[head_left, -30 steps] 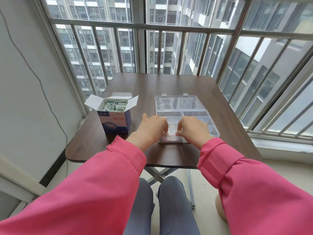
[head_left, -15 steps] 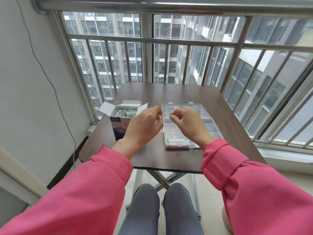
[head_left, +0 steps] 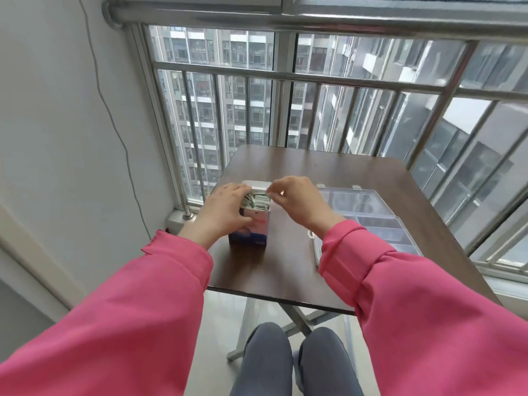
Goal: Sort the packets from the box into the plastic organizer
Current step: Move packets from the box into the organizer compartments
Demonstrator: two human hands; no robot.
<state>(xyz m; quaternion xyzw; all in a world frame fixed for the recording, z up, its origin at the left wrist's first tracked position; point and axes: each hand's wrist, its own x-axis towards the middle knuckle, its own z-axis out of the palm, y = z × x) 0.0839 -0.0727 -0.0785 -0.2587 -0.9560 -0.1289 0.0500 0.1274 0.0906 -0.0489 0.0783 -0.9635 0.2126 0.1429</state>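
Observation:
A small blue and white box (head_left: 251,230) stands open on the brown table (head_left: 288,270), with green-white packets (head_left: 257,201) showing in its mouth. My left hand (head_left: 225,208) holds the box's left side, thumb on its front face. My right hand (head_left: 298,202) hovers at the box's right top edge, its fingertips pinched on the white flap there. I cannot tell whether it also touches a packet. The clear plastic organizer (head_left: 371,208) lies open to the right, partly hidden by my right sleeve.
A metal window railing (head_left: 285,78) runs close behind the table's far edge, and a white wall (head_left: 57,138) with a hanging cable stands on the left. My knees (head_left: 294,361) and the table's folding legs are below the near edge.
Both hands left the organizer and moved left to the box. The camera swung left, so the organizer now sits at the right.

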